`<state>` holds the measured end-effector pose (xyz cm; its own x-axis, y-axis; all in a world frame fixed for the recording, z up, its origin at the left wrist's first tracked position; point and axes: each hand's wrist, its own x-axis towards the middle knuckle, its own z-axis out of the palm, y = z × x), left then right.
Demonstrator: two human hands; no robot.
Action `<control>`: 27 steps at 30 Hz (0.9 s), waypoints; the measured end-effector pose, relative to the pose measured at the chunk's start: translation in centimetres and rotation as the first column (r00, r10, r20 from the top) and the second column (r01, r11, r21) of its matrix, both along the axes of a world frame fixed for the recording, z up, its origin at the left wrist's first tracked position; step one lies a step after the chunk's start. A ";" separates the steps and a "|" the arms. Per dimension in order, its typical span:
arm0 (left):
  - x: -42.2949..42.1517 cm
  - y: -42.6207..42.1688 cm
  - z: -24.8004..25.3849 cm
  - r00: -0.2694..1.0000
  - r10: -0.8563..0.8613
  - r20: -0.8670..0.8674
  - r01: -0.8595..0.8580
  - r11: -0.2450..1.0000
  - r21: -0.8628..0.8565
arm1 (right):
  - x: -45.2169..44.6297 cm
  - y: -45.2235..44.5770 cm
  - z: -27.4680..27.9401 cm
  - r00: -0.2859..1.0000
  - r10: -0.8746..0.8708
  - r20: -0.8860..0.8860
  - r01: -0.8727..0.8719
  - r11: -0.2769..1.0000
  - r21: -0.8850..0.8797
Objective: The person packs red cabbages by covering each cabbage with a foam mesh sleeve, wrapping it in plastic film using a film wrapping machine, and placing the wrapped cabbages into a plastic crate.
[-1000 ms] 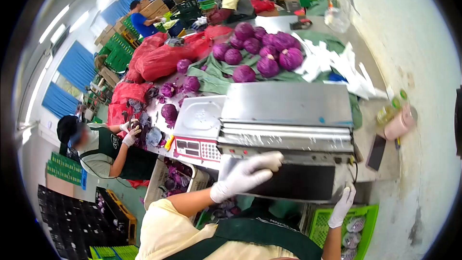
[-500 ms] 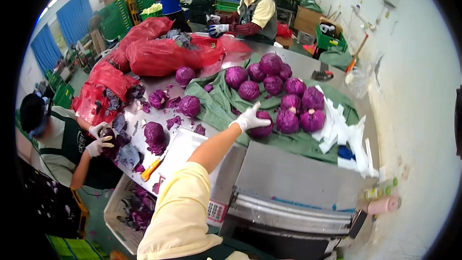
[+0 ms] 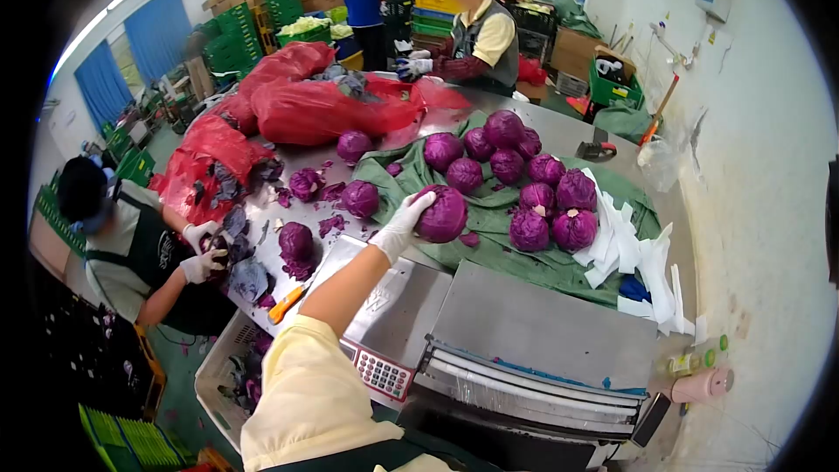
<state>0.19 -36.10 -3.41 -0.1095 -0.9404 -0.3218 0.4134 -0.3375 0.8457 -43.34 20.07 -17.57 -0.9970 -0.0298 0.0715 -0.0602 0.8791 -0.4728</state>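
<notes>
My left hand (image 3: pixel 401 229), in a white glove, grips a round purple cabbage (image 3: pixel 441 214) from its left side. The cabbage is held over the near left edge of a green cloth (image 3: pixel 489 249), close to the scale. Several more purple cabbages (image 3: pixel 544 197) rest in a group on that cloth, to the right of the held one. Below my forearm sits a scale with a metal pan (image 3: pixel 398 297) and a keypad (image 3: pixel 383 374). My right hand is out of view.
A wrapping machine (image 3: pixel 542 323) stands at the near right. White strips (image 3: pixel 651 271) and a tape dispenser (image 3: pixel 597 150) lie farther right. An orange cutter (image 3: pixel 287 305) lies left of the scale. Red bags (image 3: pixel 306 109) cover the far side. A co-worker's gloved hands (image 3: pixel 203 253) handle a cabbage at left.
My left hand has lifted the cabbage off the green cloth and brought it left toward the scale. The view has shifted slightly.
</notes>
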 end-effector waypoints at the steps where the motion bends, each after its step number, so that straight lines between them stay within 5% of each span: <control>1: 2.2 0.1 -0.6 0.997 -0.066 -0.027 0.066 0.998 -0.021 | -0.5 0.4 -0.8 0.995 0.044 0.085 -0.023 0.973 -0.230; 2: 3.9 1.7 0.7 0.996 -0.092 -0.001 0.092 0.995 0.026 | -0.8 0.7 -1.2 0.982 0.104 0.161 -0.021 0.894 -0.448; 5: 6.5 9.3 6.5 0.971 -0.050 0.232 -0.004 0.974 0.225 | -1.2 1.4 -0.7 0.956 0.268 0.121 -0.199 0.894 -0.401; 6: 7.7 10.8 6.0 0.972 -0.044 0.233 -0.006 0.978 0.209 | -2.3 1.3 -1.7 0.930 0.307 0.202 -0.134 0.796 -0.591; 8: 9.1 13.3 5.9 0.918 0.037 0.394 -0.063 0.997 0.052 | -3.5 1.6 -1.6 0.917 0.337 0.213 -0.194 0.843 -0.502; 9: 9.3 14.6 5.7 0.902 0.084 0.423 -0.109 0.993 0.034 | -4.9 1.8 -1.2 0.876 0.470 -0.107 -0.477 0.816 -0.325; 10: 10.1 15.0 4.0 0.892 0.122 0.435 -0.122 0.992 -0.026 | -5.2 2.0 -0.2 0.705 0.604 -0.372 -0.666 0.744 -0.055; 11: 11.2 14.7 2.1 0.886 0.143 0.442 -0.117 0.989 -0.085 | -3.3 -1.2 4.3 0.877 0.435 -0.202 -0.475 0.724 -0.501; 12: 12.4 14.5 0.2 0.912 0.036 0.409 -0.007 0.997 -0.073 | -1.7 -3.0 9.9 0.875 0.484 -0.018 -0.394 0.690 -0.608; 13: 12.1 15.3 0.2 0.857 0.038 0.514 0.007 0.996 -0.085 | -1.9 -4.2 12.2 0.764 0.627 -0.149 -0.562 0.535 -0.631; 15: 11.0 16.4 1.5 0.783 0.011 0.621 0.131 0.974 -0.183 | -4.6 -6.2 13.4 0.699 0.683 -0.210 -0.695 0.580 -0.425; 17: 10.6 16.1 0.0 0.724 0.117 0.680 0.149 0.936 -0.319 | -6.7 -8.8 14.6 0.607 0.704 -0.369 -0.787 0.470 -0.399; 19: 10.2 16.4 0.2 0.496 0.259 0.829 0.257 0.868 -0.425 | -8.0 -12.2 17.1 0.540 0.745 -0.391 -0.839 0.441 -0.320; 24: 12.2 16.2 -2.5 0.514 0.388 0.765 0.079 0.867 -0.492 | -13.9 -20.5 16.6 0.448 0.832 -0.328 -0.894 0.421 -0.155; 25: 13.8 15.9 -3.9 0.663 0.321 0.677 0.026 0.893 -0.449 | -15.8 -22.5 15.1 0.437 0.852 -0.287 -0.899 0.423 -0.111; 27: 9.0 20.9 1.8 0.654 0.228 0.721 -0.202 0.972 -0.124 | -19.1 -26.3 12.7 0.507 0.839 -0.198 -0.861 0.504 -0.069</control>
